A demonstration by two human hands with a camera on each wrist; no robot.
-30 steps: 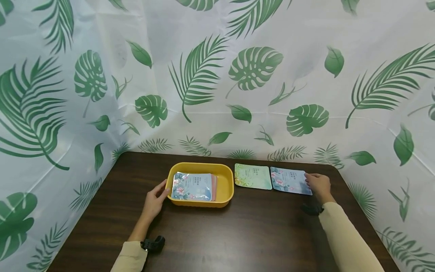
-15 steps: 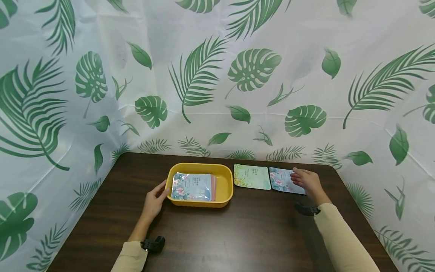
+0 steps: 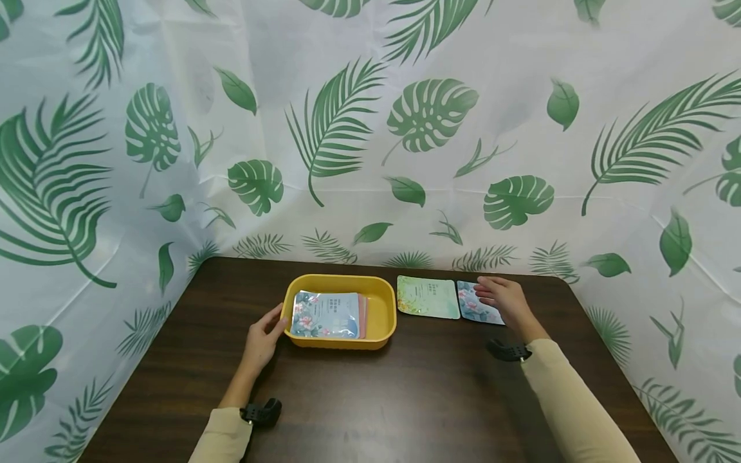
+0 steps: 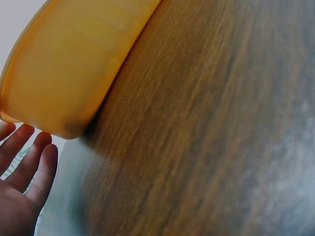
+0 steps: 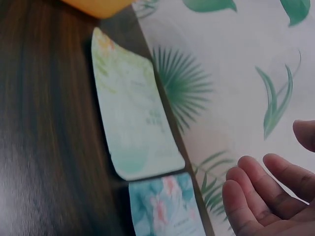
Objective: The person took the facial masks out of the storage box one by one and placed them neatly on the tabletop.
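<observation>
My left hand [image 3: 260, 346] is at the left end of a yellow plastic basket [image 3: 381, 316], fingertips at its outer wall. In the left wrist view those fingers [image 4: 30, 164] are nearly straight against the basket's end. A blue floral sachet [image 3: 326, 315] lies on a pink one [image 3: 363, 316] inside the basket. On the table to the right lie a green sachet [image 3: 428, 297] and another blue floral sachet [image 3: 471, 305]. My right hand [image 3: 509, 305] hovers over the latter, covering its right part, with fingers loosely bent and holding nothing.
The dark wooden table [image 3: 370, 399] runs back to a white sheet with green leaf prints [image 3: 434, 193], which also rises at both sides. A dark band with a small device sits on each wrist.
My right hand has let go of the right-hand blue sachet's edge and moved left above it. The left hand, basket and sachets stay in place.
</observation>
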